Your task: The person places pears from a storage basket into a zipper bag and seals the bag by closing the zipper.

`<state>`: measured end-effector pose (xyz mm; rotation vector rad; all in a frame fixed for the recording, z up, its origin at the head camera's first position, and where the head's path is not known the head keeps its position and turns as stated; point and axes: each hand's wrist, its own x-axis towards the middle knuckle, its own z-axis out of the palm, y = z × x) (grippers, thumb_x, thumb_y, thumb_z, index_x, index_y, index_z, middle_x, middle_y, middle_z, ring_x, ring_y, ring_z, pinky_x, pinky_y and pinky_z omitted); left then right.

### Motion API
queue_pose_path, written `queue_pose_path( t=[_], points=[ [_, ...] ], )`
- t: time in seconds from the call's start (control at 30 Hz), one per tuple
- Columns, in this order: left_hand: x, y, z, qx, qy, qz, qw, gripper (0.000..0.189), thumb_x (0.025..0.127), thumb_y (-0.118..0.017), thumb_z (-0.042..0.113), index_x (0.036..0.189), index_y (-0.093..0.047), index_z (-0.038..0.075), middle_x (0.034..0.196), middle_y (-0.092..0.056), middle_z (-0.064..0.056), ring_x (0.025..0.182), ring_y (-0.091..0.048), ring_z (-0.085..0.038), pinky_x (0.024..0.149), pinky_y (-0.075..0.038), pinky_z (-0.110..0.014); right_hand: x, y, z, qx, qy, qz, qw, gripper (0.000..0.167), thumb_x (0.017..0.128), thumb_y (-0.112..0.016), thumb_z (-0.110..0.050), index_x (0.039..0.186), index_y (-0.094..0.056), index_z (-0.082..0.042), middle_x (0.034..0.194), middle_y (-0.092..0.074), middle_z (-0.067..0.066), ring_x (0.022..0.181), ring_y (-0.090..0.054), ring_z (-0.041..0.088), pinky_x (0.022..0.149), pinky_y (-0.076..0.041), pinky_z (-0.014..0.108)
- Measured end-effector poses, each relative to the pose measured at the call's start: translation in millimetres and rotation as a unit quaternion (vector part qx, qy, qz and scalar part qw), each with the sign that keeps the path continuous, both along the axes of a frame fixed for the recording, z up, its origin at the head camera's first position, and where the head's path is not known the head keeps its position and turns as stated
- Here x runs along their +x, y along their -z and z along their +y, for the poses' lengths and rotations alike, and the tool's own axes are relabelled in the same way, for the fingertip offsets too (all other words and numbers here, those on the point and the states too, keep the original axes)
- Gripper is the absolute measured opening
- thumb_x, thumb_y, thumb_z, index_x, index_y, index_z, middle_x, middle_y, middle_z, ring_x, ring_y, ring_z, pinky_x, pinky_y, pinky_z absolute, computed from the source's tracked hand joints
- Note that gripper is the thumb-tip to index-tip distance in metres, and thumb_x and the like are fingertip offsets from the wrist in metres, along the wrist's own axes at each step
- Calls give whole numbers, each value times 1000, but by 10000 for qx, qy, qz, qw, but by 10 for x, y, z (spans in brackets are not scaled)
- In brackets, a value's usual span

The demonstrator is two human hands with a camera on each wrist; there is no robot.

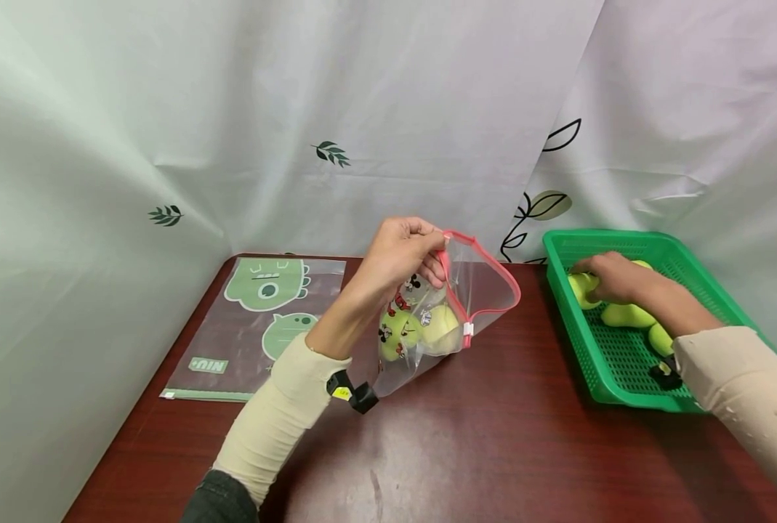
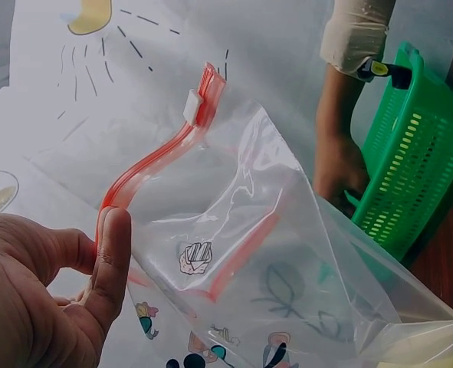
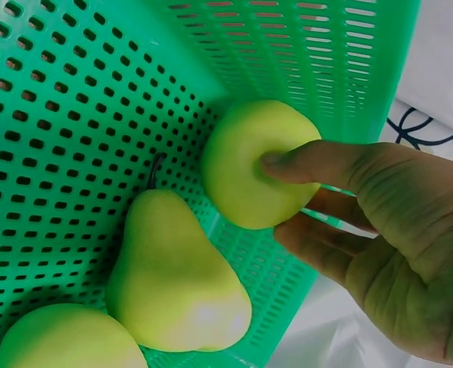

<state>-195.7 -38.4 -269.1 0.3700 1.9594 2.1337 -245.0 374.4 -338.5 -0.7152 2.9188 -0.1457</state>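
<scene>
My left hand pinches the red zip edge of a clear zip bag and holds it up, its mouth spread. Inside the bag lie two round yellow-green fruits. The white slider sits at one end of the red zip. Over in the green basket, my right hand grips a round green apple near the basket wall, thumb on its top. Beside it lies a green pear with a dark stem, and another round green fruit is partly cut off in the right wrist view.
A second zip bag with green cartoon prints lies flat at the table's back left. The dark red-brown table meets a white patterned curtain at the back. The basket stands on the right.
</scene>
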Motion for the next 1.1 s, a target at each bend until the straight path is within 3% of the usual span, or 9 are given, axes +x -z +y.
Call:
queue_pose_path(
  t=[0.17, 0.4, 0.67, 0.87, 1.0, 1.1],
  points=[
    [0, 0, -5, -3, -24, 4, 10000, 13, 107, -60, -4, 101, -70, -9, 61, -69, -8, 47, -67, -13, 50, -65, -26, 28, -46, 7, -26, 62, -60, 10000, 57, 78, -88, 3, 131, -71, 17, 123, -76, 35, 107, -72, 55, 85, -64, 64],
    [11, -5, -9, -20, 30, 13, 10000, 22, 106, -59, -4, 116, -67, -22, 62, -70, -8, 47, -68, -13, 50, -65, -26, 23, -111, 62, 92, 170, -22, 9998, 57, 81, -88, 0, 133, -70, 16, 124, -75, 37, 99, -69, 45, 78, -58, 54],
    [3, -2, -12, -51, 18, 7, 10000, 23, 106, -59, -3, 117, -66, -23, 62, -70, -8, 48, -68, -13, 51, -66, -26, 33, -236, 152, 128, 199, 316, 9992, 56, 81, -89, -2, 131, -71, 16, 125, -75, 39, 98, -71, 45, 77, -58, 54],
    [4, -3, -12, 1, 18, 12, 10000, 20, 106, -59, -4, 114, -67, -21, 62, -70, -8, 48, -68, -13, 51, -66, -27, 30, -328, 188, 141, 188, 548, 9982, 56, 81, -90, -3, 131, -71, 15, 123, -75, 39, 87, -68, 37, 69, -54, 45],
    [4, 1, -9, 33, 17, 8, 10000, 14, 106, -59, -5, 104, -70, -13, 62, -70, -8, 47, -68, -13, 50, -66, -27, 36, -409, 182, 121, 261, 627, 9976, 57, 81, -91, -3, 132, -71, 14, 121, -75, 39, 90, -70, 41, 73, -59, 53],
    [3, -1, -4, 22, 39, 6, 10000, 15, 106, -58, -5, 105, -69, -15, 62, -70, -8, 46, -68, -13, 49, -65, -27, 54, -469, 162, 33, 269, 772, 9966, 56, 81, -91, -3, 131, -72, 14, 120, -75, 39, 95, -72, 47, 81, -62, 64]
  ],
)
